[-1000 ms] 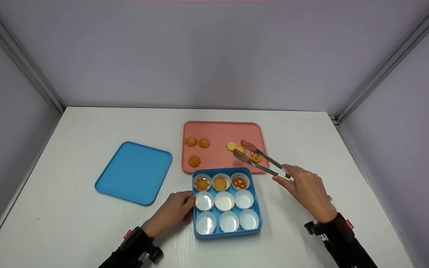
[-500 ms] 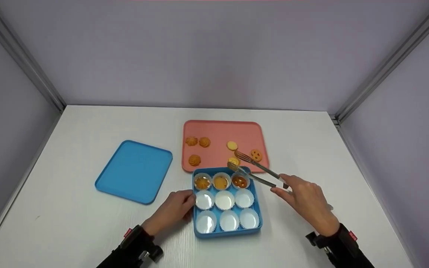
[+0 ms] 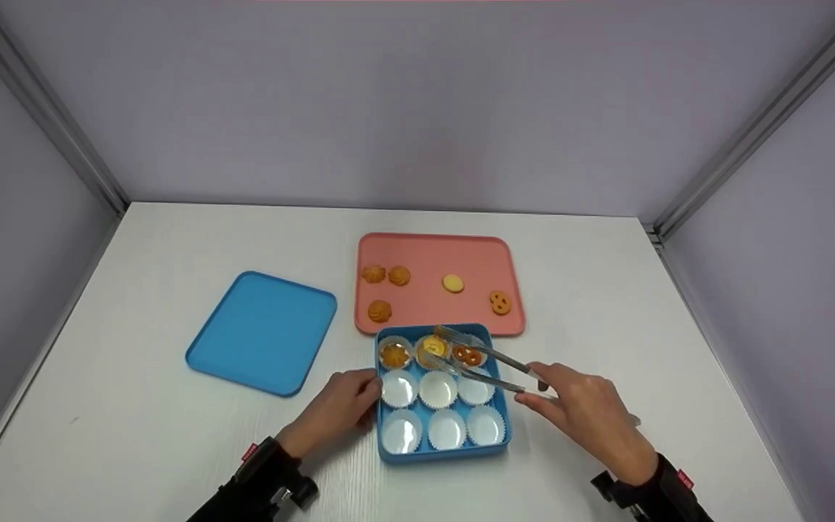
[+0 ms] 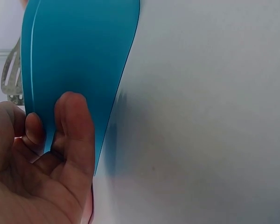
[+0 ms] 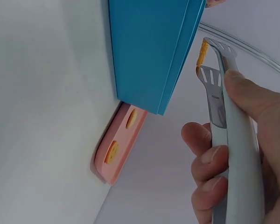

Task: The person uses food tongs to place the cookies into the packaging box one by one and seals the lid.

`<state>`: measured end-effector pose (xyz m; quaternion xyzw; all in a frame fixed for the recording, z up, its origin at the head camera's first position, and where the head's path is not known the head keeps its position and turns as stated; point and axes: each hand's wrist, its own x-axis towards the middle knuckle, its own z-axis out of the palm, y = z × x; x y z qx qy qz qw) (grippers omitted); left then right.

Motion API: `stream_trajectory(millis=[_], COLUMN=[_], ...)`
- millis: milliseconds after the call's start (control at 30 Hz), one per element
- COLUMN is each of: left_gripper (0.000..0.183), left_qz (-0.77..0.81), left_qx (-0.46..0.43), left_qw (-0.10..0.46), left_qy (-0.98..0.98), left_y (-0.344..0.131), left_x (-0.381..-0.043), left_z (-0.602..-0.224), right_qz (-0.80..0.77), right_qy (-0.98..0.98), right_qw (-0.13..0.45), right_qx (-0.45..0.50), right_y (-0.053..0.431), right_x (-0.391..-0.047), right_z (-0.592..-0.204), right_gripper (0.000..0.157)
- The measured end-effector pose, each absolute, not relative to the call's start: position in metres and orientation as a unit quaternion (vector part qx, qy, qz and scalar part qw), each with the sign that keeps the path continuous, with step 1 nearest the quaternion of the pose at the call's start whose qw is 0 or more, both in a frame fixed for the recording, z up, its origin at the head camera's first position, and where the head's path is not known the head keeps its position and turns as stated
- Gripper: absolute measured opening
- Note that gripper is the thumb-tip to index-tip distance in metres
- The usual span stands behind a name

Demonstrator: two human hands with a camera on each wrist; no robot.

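My right hand [image 3: 584, 413] holds a pair of metal tongs [image 3: 504, 360] over the far end of a blue box [image 3: 444, 458]. Between the slotted tips is a thin yellow cookie [image 5: 203, 52], above the middle far paper cup. White paper cups [image 3: 438, 390] fill the box in rows; the three far ones have brown-orange contents, and the nearer ones look bare inside. At the box's left wall, my left hand [image 3: 338, 406] grips the edge, with fingers [image 4: 78, 126] against the outer side in the left wrist view.
Behind the box lies a pink tray [image 3: 425, 250] with three piped cookies [image 3: 379, 312], a plain yellow round cookie [image 3: 453, 283] and a cookie with holes [image 3: 500, 302]. To the left, a flat blue lid [image 3: 262, 333] lies on the white table [image 3: 135, 435].
The tongs have picked up a yellow cookie from the pink tray and carried it nearer and leftward over the box's far row. My left hand has stayed at the box.
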<state>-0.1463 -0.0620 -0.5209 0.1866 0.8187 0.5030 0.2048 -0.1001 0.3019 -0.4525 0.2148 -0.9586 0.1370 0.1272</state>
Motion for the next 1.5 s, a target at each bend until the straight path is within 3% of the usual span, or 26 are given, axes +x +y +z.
stream_trajectory(millis=[833, 1500], left_gripper=[0.026, 0.026], left_qz=[0.501, 0.511], left_qx=[0.199, 0.192], left_qw=[0.188, 0.202], left_qy=[0.821, 0.813], left_y=[-0.059, -0.056], left_x=[-0.144, -0.145], left_z=[-0.521, -0.52], right_qz=[0.087, 0.062], right_qy=[-0.968, -0.96], right_qw=[0.012, 0.013], right_qx=[0.235, 0.272], right_y=[0.268, 0.259], right_x=[-0.093, -0.1], right_z=[-0.448, -0.447], right_gripper=[0.047, 0.045])
